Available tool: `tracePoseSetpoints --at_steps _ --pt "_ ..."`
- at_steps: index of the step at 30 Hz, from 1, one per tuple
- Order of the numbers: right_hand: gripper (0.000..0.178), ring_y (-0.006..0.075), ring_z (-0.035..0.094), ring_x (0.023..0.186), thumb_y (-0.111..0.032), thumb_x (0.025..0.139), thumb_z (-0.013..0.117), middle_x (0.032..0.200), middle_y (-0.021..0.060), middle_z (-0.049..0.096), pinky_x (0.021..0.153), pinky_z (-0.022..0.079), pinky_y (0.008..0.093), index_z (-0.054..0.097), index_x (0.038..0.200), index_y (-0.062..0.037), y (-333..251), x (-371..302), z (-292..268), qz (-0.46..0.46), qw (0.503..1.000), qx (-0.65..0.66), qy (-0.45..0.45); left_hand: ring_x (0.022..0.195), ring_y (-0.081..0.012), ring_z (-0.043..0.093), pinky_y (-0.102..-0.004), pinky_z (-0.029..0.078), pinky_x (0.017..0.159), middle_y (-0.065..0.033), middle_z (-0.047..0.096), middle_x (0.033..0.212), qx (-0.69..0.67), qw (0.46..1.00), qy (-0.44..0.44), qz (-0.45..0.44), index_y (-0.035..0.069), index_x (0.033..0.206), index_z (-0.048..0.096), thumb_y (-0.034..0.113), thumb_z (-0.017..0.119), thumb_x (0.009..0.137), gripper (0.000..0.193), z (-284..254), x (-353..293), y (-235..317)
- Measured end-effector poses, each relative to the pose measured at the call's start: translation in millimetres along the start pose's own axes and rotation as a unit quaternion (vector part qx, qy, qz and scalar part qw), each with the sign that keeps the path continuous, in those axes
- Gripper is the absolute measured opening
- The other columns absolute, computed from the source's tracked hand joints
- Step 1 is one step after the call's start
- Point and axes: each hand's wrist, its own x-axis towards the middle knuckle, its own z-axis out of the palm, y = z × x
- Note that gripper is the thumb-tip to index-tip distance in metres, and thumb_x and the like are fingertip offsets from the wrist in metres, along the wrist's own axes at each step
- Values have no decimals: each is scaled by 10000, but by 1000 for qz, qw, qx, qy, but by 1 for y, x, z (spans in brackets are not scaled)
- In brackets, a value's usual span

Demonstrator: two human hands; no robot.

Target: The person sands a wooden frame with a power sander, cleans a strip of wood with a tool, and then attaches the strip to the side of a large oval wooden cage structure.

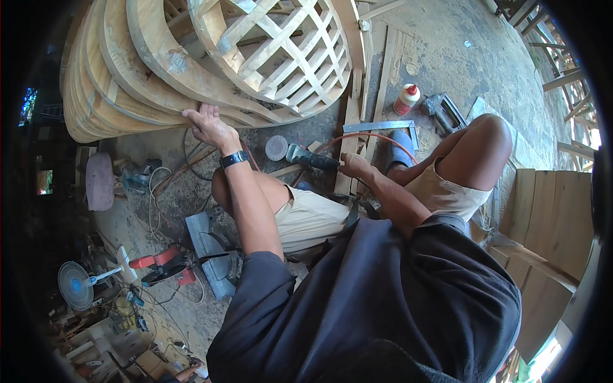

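Observation:
My left hand (214, 129), a dark watch on its wrist, rests against the lower edge of a large curved wooden frame (150, 76). Its fingers are stretched out and touch the wood. The frame has stacked curved ribs and a lattice panel (287, 57). Lower down, my right hand (355, 167) is closed round the rear of a dark green power tool (313, 158), which looks like an angle grinder. The tool points left, apart from the frame. At its head is a round pale disc (276, 147); whether it is attached I cannot tell.
Beyond my right hand are a metal square (380, 126), a white glue bottle with red cap (407, 99) and a grey nail gun (445, 113). An orange hose (377, 136) crosses the planks. At left stand a miter saw (214, 255) and a fan (76, 285).

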Motion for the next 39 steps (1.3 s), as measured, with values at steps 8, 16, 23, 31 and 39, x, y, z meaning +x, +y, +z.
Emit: tracePoseSetpoints --at_steps 8,16,23,31,39 --pt "267 433 658 859 -220 866 534 836 272 668 794 510 500 674 868 7 -6 16 -36 75 955 115 265 1120 -285 564 -396 421 995 -231 558 1235 36 998 -50 32 -103 1313 420 365 596 929 631 -12 9 -13" --pt "368 439 656 844 -342 919 528 824 258 668 781 510 508 668 854 -8 9 16 -45 144 941 110 285 889 -164 553 -349 444 860 -83 594 991 25 998 -34 54 11 1067 527 299 600 937 324 -2 1 -11" --pt "357 421 666 820 -327 926 553 807 250 666 753 516 481 659 880 11 9 20 -35 115 947 142 263 753 -67 510 -236 439 736 26 569 818 20 997 -26 70 24 1024 619 275 612 976 255 -3 -2 -9" --pt "301 416 657 936 -269 857 564 903 286 669 829 511 463 654 943 5 42 30 -20 95 968 139 188 825 -79 547 -247 421 787 -13 630 959 1 998 -47 34 24 1120 604 303 580 986 310 8 -4 -16" --pt "326 430 652 944 -278 822 559 921 295 670 867 502 481 654 924 17 14 20 -22 74 973 149 158 822 -95 521 -284 411 804 -33 603 944 -7 999 -31 14 24 1062 556 419 558 993 401 -6 7 -16"
